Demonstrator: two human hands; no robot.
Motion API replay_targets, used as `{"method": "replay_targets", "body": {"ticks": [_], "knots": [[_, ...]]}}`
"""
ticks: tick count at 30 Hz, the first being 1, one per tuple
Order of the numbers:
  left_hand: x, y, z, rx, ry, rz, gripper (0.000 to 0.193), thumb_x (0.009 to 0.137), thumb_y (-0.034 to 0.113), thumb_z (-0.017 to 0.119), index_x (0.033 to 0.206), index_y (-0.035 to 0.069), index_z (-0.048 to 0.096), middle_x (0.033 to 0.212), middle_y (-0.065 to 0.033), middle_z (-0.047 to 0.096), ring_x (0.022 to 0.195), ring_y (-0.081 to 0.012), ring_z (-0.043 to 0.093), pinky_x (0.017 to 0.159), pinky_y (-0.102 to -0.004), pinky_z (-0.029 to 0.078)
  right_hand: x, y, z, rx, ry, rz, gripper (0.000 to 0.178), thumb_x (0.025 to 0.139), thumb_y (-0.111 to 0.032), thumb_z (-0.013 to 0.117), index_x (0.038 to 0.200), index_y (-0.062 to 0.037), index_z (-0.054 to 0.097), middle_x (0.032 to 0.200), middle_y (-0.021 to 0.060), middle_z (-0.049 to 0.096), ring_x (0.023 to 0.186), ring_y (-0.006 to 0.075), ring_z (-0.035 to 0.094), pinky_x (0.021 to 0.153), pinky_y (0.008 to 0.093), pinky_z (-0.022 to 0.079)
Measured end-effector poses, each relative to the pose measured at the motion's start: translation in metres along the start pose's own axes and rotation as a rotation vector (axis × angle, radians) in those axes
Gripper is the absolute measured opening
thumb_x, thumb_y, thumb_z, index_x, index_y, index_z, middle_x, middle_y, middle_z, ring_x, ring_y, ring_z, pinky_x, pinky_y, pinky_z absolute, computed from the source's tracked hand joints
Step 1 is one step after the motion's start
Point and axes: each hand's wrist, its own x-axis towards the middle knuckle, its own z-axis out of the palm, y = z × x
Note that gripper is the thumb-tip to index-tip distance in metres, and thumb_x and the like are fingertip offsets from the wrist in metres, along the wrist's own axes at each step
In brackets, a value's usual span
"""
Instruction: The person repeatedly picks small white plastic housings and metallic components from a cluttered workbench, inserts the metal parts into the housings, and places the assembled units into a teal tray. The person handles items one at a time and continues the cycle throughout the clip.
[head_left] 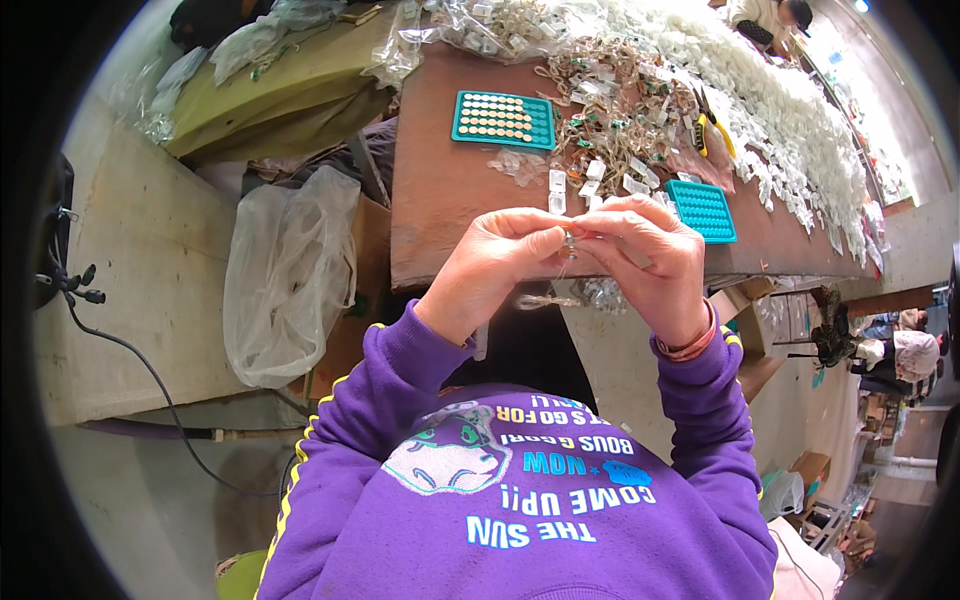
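My left hand [485,265] and my right hand [655,262] meet over the near edge of the brown table. Thumb and fingers of both are pinched together on a small shiny metal piece [570,246], too small to name. Below it, between the hands and my body, hangs a pale looped cord [545,300]; whether it joins the piece I cannot tell. Just beyond my fingertips lie small white plastic cases [557,192]. A teal tray [540,128] holding rows of round gold-coloured discs lies farther left. Right of my hands is another teal tray [703,212] with rows of small hollows.
A tangled heap of corded pieces [620,110] spreads behind the cases. Yellow-handled pliers [714,130] lie to its right, before a long white pile [780,140]. A clear plastic bag [292,280] hangs left of the table. A black cable [150,365] runs at far left.
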Motion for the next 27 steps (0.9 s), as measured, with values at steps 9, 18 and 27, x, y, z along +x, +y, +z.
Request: {"method": "replay_targets", "body": {"ticks": [9, 18, 27], "knots": [[-0.004, -0.001, 0.004, 0.112, 0.046, -0.011, 0.024, 0.092, 0.017, 0.066, 0.106, -0.002, 0.067, 0.092, -0.0049, 0.068, 0.083, -0.0106, 0.064, 0.079, -0.0240, 0.053, -0.001, -0.002, -0.008, -0.062, -0.179, -0.032, 0.020, 0.077, 0.000, 0.071, 0.096, -0.0048, 0.069, 0.089, 0.0087, 0.066, 0.076, 0.0243, 0.066, 0.066, 0.0307, 0.053], [-0.006, -0.001, 0.000, 0.084, 0.003, -0.041, 0.023, 0.092, 0.017, 0.065, 0.107, -0.001, 0.066, 0.094, -0.0053, 0.066, 0.085, -0.0116, 0.064, 0.080, -0.0260, 0.053, 0.006, 0.006, -0.014, 0.035, -0.254, -0.018, 0.016, 0.079, 0.001, 0.068, 0.094, -0.0052, 0.069, 0.086, 0.0091, 0.065, 0.074, 0.0244, 0.066, 0.065, 0.0304, 0.053], [-0.004, -0.006, 0.001, -0.011, 0.026, -0.047, 0.025, 0.093, 0.018, 0.064, 0.110, -0.001, 0.064, 0.097, -0.0048, 0.066, 0.087, -0.0111, 0.063, 0.081, -0.0260, 0.052, 0.001, 0.009, -0.005, 0.072, -0.156, 0.084, 0.012, 0.080, 0.003, 0.067, 0.092, -0.0005, 0.070, 0.084, 0.0095, 0.068, 0.078, 0.0206, 0.066, 0.069, 0.0285, 0.052]]}}
